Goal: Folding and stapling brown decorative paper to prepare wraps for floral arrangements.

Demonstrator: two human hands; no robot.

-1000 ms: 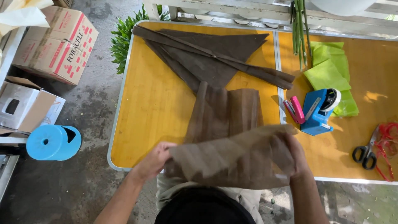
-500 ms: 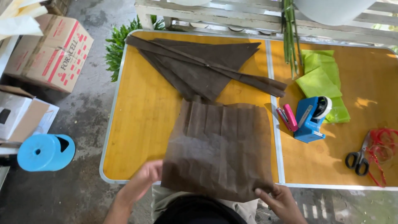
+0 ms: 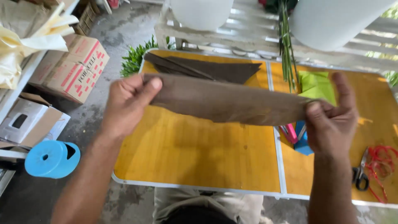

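Both hands are raised above the bench [image 3: 195,153] with a folded strip of brown paper [image 3: 228,103] stretched level between them. The left hand [image 3: 128,103] grips the strip's left end, thumb pressed on top and fingers curled beneath. The right hand [image 3: 331,120] pinches the right end between thumb and fingers. The strip hangs clear of the yellow bench top, not touching it.

On the bench behind the strip lies a stack of brown paper sheets [image 3: 215,70], fanned to a point. Green paper sheets [image 3: 317,85] lie to the right of it, with long green stems [image 3: 286,45] crossing their left edge. A blue tape dispenser [image 3: 302,141] sits just below the right hand, partly hidden, and pink-handled tools [image 3: 290,132] lean at its side. Scissors [image 3: 360,174] and red string [image 3: 383,159] lie at the right edge.

On the floor to the left: a closed cardboard box [image 3: 70,70], an open cardboard box [image 3: 29,120] whose contents cannot be made out, and a blue stool [image 3: 52,158].
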